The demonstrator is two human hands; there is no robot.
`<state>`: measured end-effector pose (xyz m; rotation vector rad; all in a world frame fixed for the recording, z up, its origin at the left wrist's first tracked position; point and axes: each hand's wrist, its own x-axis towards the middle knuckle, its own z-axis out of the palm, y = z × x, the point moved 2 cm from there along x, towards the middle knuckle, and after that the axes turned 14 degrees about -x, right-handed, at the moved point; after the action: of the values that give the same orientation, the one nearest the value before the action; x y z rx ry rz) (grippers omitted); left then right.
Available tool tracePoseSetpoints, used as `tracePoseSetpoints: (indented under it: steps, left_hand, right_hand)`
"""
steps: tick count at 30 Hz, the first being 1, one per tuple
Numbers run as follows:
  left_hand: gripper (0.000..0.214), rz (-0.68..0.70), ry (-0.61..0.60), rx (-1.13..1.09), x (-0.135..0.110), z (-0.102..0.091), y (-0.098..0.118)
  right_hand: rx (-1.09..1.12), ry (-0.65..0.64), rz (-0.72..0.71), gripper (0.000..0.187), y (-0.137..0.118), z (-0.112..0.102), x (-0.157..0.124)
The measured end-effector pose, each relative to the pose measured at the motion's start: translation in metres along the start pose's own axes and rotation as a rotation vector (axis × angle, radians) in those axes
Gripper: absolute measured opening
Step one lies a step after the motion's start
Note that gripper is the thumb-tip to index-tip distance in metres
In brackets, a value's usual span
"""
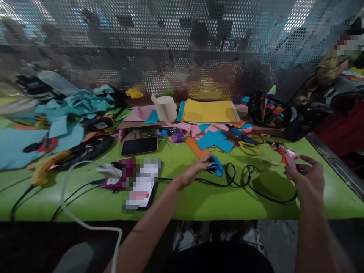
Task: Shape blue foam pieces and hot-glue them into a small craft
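Blue piece (pixel 216 167): bright blue, folded into curved, overlapping layers; mid-worktop, in the left hand; paper or felt, cannot tell which.
Left hand (pixel 199 166): fingers closed on the blue piece, at its left side.
Right hand (pixel 309 176): fingers gripping the pink glue gun at the right.
Pink glue gun (pixel 290 156): small red light showing; nozzle towards far left.
Black cord (pixel 267 196): thin, looped, running left across the worktop.
Worktop (pixel 227 204): smooth, light green; metal strip (pixel 342 172) along the right edge.
Screen (pixel 170 34): grey perforated metal, round holes, upright along the far side; blurred shapes beyond.
Yellow sheets (pixel 210 110): flat, rectangular, stacked, far centre.
White roll (pixel 166 109): cylindrical, upright, just left of the yellow sheets.
Blue scraps (pixel 216 140): flat, straight-edged, overlapping, beyond the left hand.
Dark phone (pixel 140 146): flat slab, rounded corners, left of centre.
Lit phone (pixel 143 184): nearer, screen bright.
Yellow glue gun (pixel 47 168): lying at the left.
Pale blue pieces (pixel 76 104): crumpled heap, far left.
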<state>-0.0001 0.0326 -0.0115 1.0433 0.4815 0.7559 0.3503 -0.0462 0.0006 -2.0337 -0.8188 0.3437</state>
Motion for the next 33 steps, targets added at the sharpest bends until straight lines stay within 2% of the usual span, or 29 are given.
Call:
tracePoseSetpoints:
  steps: [2, 4, 7, 9, 12, 13, 15, 18, 21, 25, 29, 33]
  left_hand:
    - [0.034, -0.018, 0.002, 0.006, -0.001, 0.003, 0.003]
    - [0.031, -0.028, 0.016, 0.016, -0.002, 0.006, 0.006]
    - [0.029, -0.023, 0.049, 0.013, -0.002, 0.007, 0.008]
    - [0.03, -0.017, 0.043, -0.005, -0.001, 0.008, 0.008]
    - [0.035, -0.039, 0.001, -0.042, -0.001, 0.009, 0.007]
    - [0.036, -0.052, 0.006, -0.052, -0.001, 0.009, 0.007]
    - [0.038, -0.07, 0.045, -0.071, -0.002, 0.007, 0.005]
    - [0.036, -0.067, 0.04, -0.099, -0.002, 0.004, 0.004]
    - [0.032, -0.046, -0.026, -0.086, -0.001, 0.002, 0.004]
    - [0.028, -0.059, -0.023, -0.042, -0.001, 0.001, 0.004]
    - [0.025, -0.068, -0.013, 0.007, -0.001, 0.001, 0.005]
    - [0.026, -0.067, -0.022, 0.053, -0.001, 0.001, 0.008]
  right_hand:
    - [0.335, -0.102, 0.014, 0.068, -0.008, 0.004, -0.007]
    - [0.543, -0.258, 0.079, 0.058, -0.02, 0.01, -0.015]
    - [0.668, -0.386, 0.174, 0.052, -0.038, 0.016, -0.026]
    - [0.73, -0.489, 0.179, 0.047, -0.049, 0.02, -0.035]
    - [0.826, -0.773, 0.154, 0.032, -0.064, 0.032, -0.049]
    - [0.824, -0.833, 0.141, 0.026, -0.067, 0.036, -0.053]
    - [0.772, -0.863, 0.096, 0.02, -0.073, 0.043, -0.058]
    - [0.663, -0.86, 0.014, 0.024, -0.079, 0.048, -0.061]
    - [0.537, -0.934, -0.12, 0.024, -0.082, 0.048, -0.061]
    - [0.296, -0.991, -0.308, 0.033, -0.081, 0.045, -0.06]
    - [0.185, -0.959, -0.338, 0.037, -0.08, 0.043, -0.061]
    - [0.124, -1.017, -0.392, 0.04, -0.085, 0.04, -0.064]
